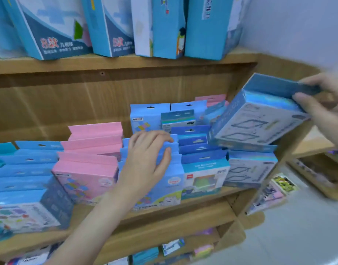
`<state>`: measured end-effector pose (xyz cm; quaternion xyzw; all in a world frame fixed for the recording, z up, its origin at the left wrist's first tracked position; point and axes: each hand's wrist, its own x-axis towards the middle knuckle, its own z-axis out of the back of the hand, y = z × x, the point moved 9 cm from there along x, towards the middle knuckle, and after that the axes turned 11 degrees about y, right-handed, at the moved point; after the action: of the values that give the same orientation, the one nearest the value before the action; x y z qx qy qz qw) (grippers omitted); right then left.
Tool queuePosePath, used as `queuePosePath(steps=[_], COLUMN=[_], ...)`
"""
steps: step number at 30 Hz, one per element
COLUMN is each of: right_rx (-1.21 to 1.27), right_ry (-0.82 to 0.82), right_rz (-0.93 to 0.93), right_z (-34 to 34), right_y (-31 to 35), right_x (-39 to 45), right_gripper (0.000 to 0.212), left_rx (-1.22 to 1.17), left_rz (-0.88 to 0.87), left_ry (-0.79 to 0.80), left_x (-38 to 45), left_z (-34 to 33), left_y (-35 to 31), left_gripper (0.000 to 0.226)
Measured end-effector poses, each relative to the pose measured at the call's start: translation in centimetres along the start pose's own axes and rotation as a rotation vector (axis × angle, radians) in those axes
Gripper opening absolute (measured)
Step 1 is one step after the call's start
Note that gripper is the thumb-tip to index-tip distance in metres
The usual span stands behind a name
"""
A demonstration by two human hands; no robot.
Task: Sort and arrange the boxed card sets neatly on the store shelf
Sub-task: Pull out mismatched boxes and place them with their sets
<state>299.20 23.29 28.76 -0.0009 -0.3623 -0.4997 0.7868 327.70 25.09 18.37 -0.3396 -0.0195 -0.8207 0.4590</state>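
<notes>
Right hand (325,109) pinching blue boxed set (260,115) by its top, tilted over shelf (164,213) right end, prob to slot in; left hand (147,159) open, fingers steadying blue row (175,180).

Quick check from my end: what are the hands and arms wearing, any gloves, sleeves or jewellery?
Both hands are bare, no gloves. The left hand shows no ring or watch, and its forearm is uncovered with no sleeve in view. The right hand is blurred and cut off at the frame edge; nothing worn shows.

head view, close, angled down at shelf (145,217)
</notes>
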Motion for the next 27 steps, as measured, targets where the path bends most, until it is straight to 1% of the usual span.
queuePosePath(steps=[2, 4, 5, 6, 7, 9, 11, 14, 16, 18, 19, 20, 21, 23, 24, 26, 27], right_rx=[-0.051, -0.129, -0.167, -0.197, -0.215, -0.243, -0.244, -0.324, -0.388, -0.432, -0.457, -0.478, -0.486, -0.462, -0.435, -0.365, -0.324], right_ry=[0.154, 0.329, 0.386, 0.412, 0.399, 0.32, 0.29, 0.279, 0.281, 0.306, 0.32, 0.334, 0.35, 0.391, 0.42, 0.473, 0.485], right_rz=[-0.029, -0.064, -0.089, -0.131, -0.174, -0.19, -0.137, -0.094, -0.069, -0.038, -0.033, -0.032, -0.033, -0.026, -0.015, 0.013, 0.024], right_z=[-0.5, -3.2, -4.9, -6.4, -7.7, -9.4, -10.5, -11.3, -11.8, -12.4, -12.6, -12.7, -12.7, -12.4, -12.3, -12.4, -12.4], right_y=[-0.9, -2.1, -3.1, -4.4, -5.8, -7.3, -7.9, -8.4, -8.6, -8.9, -9.1, -9.4, -9.5, -9.2, -9.0, -8.6, -8.5], right_x=[-2.2, -4.4, -5.3, -6.1, -6.7, -7.1, -7.0, -5.7, -4.7, -3.8, -3.4, -3.0, -2.6, -2.1, -1.9, -2.2, -2.3], right_gripper=[0.005, 0.002, 0.004, 0.007, 0.007, 0.007, 0.011, 0.008, 0.007, 0.009, 0.011, 0.013, 0.016, 0.02, 0.021, 0.025, 0.028], left_rx=[0.006, 0.054, 0.1, 0.154, 0.212, 0.357, 0.476, 0.495, 0.392, 0.249, 0.219, 0.217, 0.228, 0.234, 0.228, 0.205, 0.211], left_rz=[-0.045, -0.07, -0.079, -0.084, -0.078, -0.011, 0.023, 0.033, 0.03, 0.043, 0.036, 0.038, 0.066, 0.151, 0.197, 0.303, 0.329], left_ry=[0.053, 0.155, 0.217, 0.287, 0.371, 0.543, 0.634, 0.65, 0.617, 0.499, 0.426, 0.363, 0.343, 0.376, 0.413, 0.511, 0.558], left_x=[0.9, 1.6, 2.0, 2.3, 2.6, 2.9, 3.0, 3.0, 3.1, 4.0, 4.7, 5.5, 6.4, 8.4, 9.3, 11.0, 11.7], left_z=[-1.7, -3.9, -4.9, -6.0, -7.1, -8.8, -9.7, -9.8, -9.3, -7.7, -6.7, -5.7, -5.1, -4.6, -4.6, -5.7, -6.5], left_y=[-1.6, -2.7, -3.0, -3.4, -3.6, -3.2, -2.6, -2.3, -2.7, -2.6, -2.3, -1.6, -0.5, 2.1, 3.5, 6.3, 7.5], left_gripper=[0.027, 0.034, 0.04, 0.048, 0.057, 0.071, 0.07, 0.064, 0.066, 0.071, 0.068, 0.062, 0.053, 0.036, 0.032, 0.033, 0.034])
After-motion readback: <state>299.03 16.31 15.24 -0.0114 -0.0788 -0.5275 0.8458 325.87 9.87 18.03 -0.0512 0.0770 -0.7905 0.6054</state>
